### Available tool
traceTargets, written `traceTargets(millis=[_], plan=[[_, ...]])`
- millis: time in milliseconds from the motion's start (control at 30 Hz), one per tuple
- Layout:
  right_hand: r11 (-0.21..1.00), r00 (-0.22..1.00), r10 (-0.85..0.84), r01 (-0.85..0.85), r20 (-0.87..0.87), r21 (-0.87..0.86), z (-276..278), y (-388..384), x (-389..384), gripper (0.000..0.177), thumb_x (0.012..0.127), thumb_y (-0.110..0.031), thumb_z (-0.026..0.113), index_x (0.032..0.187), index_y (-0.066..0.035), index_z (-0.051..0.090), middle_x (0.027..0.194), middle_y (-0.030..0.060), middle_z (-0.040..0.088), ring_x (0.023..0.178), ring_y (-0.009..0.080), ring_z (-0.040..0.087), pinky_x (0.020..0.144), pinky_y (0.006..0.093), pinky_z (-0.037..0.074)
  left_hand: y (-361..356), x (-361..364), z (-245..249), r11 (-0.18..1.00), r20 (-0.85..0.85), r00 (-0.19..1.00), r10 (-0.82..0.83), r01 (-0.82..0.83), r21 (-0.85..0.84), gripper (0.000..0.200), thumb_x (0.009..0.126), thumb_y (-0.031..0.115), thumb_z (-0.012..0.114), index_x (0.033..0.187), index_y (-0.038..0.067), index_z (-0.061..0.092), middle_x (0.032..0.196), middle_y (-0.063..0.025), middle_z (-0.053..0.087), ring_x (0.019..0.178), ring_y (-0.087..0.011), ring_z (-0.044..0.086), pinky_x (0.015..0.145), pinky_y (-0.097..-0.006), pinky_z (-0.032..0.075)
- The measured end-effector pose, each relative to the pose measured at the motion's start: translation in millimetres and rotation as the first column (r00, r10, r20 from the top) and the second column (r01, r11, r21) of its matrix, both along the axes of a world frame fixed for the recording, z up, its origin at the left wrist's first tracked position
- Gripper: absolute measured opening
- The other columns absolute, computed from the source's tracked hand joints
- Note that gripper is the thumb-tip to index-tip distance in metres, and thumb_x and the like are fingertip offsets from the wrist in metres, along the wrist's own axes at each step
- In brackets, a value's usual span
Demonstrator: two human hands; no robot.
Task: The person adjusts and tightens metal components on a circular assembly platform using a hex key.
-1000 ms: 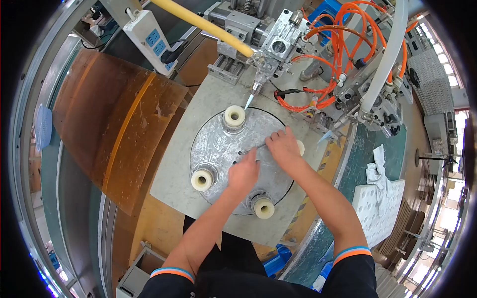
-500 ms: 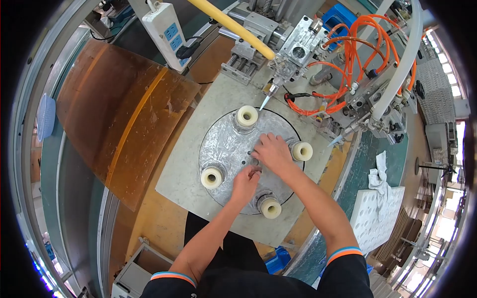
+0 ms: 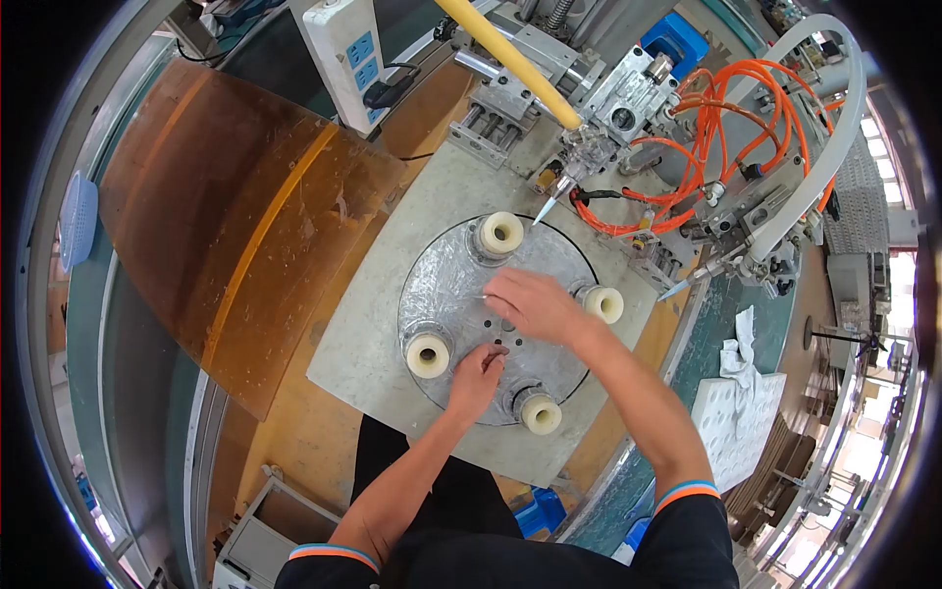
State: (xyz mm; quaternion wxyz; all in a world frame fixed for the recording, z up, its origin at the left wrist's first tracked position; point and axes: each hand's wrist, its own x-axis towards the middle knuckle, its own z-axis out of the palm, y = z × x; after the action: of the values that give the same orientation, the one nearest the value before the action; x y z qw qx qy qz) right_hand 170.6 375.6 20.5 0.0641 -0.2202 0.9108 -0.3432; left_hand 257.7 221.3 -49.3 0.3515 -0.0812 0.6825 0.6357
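Note:
A round metal disc [image 3: 432,285] is set in the grey plate, its surface shiny and streaked. Four short stations would be several: cream-coloured rings [image 3: 502,233] stand on round metal bases around its rim. My right hand [image 3: 535,306] is over the upper middle of the disc, fingers pinched together; a faint thin line shows by its fingertips, too fine to name. Lower down, my left hand [image 3: 477,381] is closed near the small holes at the disc's centre, thumb and fingertips together. What it pinches, if anything, is hidden.
A dispensing nozzle [image 3: 546,208] points down beside the top ring, and a second nozzle [image 3: 675,291] is at the right. Orange hoses [image 3: 726,108] loop behind. A brown translucent sheet [image 3: 235,236], a power strip [image 3: 345,59] and a white perforated board [image 3: 731,422] surround the plate.
My right hand has moved slightly left and its fingers have drawn together. My left hand has moved a little down, away from the right one. The camera view has shifted slightly.

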Motion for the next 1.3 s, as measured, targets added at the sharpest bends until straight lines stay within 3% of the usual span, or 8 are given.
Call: traceTargets(millis=[33,100,233,333,733,933,1100,1300], plan=[[1.0,1.0,0.001,-0.001,-0.002,0.005,10,-7,10,0.012,0.085,-0.016,0.055,0.088,-0.004,0.054,0.079,0.0111,0.055,0.078,0.031,0.056,0.066,0.0394,0.045,-2,0,-2,1.0,-0.002,1.0,0.001,-0.001,0.005,0.018,0.088,0.011,0.054,0.101,0.001,0.061,0.073,-0.0017,0.056,0.061,-0.0078,0.05,0.056,-0.0229,0.044],[0.874,0.896,-0.418,0.441,0.147,-0.204,23,-19,37,0.011,0.085,-0.014,0.056,0.091,-0.005,0.057,0.079,0.0117,0.057,0.073,0.032,0.057,0.062,0.0382,0.046,-6,6,-10,0.998,-0.155,0.987,-0.036,0.028,-0.052,0.018,0.088,0.011,0.053,0.101,0.001,0.061,0.075,-0.0023,0.057,0.063,-0.0087,0.051,0.058,-0.0236,0.045],[0.885,0.884,-0.466,0.466,0.046,-0.003,-30,-3,58,0.011,0.085,-0.015,0.056,0.091,-0.006,0.058,0.078,0.0113,0.058,0.07,0.0307,0.058,0.06,0.0376,0.046,-14,7,-11,0.99,-0.201,0.973,-0.115,0.095,-0.104,0.018,0.086,0.011,0.053,0.099,0.003,0.061,0.084,-0.0092,0.062,0.075,-0.021,0.059,0.07,-0.0306,0.046],[0.937,0.951,-0.293,0.306,-0.094,0.168,-58,10,55,0.009,0.083,-0.016,0.06,0.086,-0.008,0.056,0.074,0.0091,0.055,0.07,0.0286,0.059,0.059,0.0381,0.047,-16,8,-16,0.987,-0.244,0.958,-0.148,0.127,-0.098,0.017,0.086,0.01,0.053,0.099,0.003,0.061,0.089,-0.0097,0.062,0.077,-0.0228,0.06,0.07,-0.031,0.047],[0.913,0.954,-0.274,0.297,-0.119,0.28,-64,3,45,0.009,0.082,-0.017,0.06,0.083,-0.01,0.055,0.073,0.0072,0.055,0.068,0.0266,0.059,0.057,0.0372,0.048,-24,3,-16,0.992,-0.044,0.996,-0.083,0.087,0.092,0.016,0.089,0.011,0.053,0.101,0.002,0.059,0.085,-0.0055,0.057,0.06,-0.0099,0.053,0.056,-0.0243,0.046],[0.912,0.987,-0.067,0.119,-0.144,0.392,-61,11,34,0.013,0.081,-0.018,0.061,0.079,-0.01,0.051,0.068,0.0058,0.055,0.067,0.0255,0.06,0.055,0.0373,0.048,-23,4,-19,0.99,-0.076,0.993,-0.085,0.093,0.107,0.017,0.089,0.011,0.052,0.103,0.002,0.058,0.077,-0.003,0.056,0.057,-0.0085,0.051,0.054,-0.0235,0.044],[0.864,0.893,-0.449,0.436,-0.005,0.252,-80,-9,57,0.013,0.087,-0.021,0.054,0.084,-0.009,0.049,0.071,0.0109,0.059,0.062,0.0327,0.059,0.053,0.0422,0.046,-24,4,-19,0.989,-0.071,0.994,-0.088,0.096,0.109,0.017,0.089,0.011,0.052,0.102,0.002,0.058,0.076,-0.003,0.054,0.058,-0.0086,0.051,0.055,-0.0235,0.044],[0.821,0.792,-0.571,0.551,0.215,0.149,-78,-17,58,0.02,0.091,-0.027,0.048,0.087,-0.007,0.048,0.071,0.0182,0.058,0.067,0.0428,0.056,0.056,0.0479,0.043,-22,6,-18,0.991,-0.092,0.995,-0.047,0.058,0.118,0.017,0.089,0.012,0.052,0.101,0.002,0.059,0.076,-0.0024,0.054,0.059,-0.0084,0.05,0.055,-0.0232,0.044]])
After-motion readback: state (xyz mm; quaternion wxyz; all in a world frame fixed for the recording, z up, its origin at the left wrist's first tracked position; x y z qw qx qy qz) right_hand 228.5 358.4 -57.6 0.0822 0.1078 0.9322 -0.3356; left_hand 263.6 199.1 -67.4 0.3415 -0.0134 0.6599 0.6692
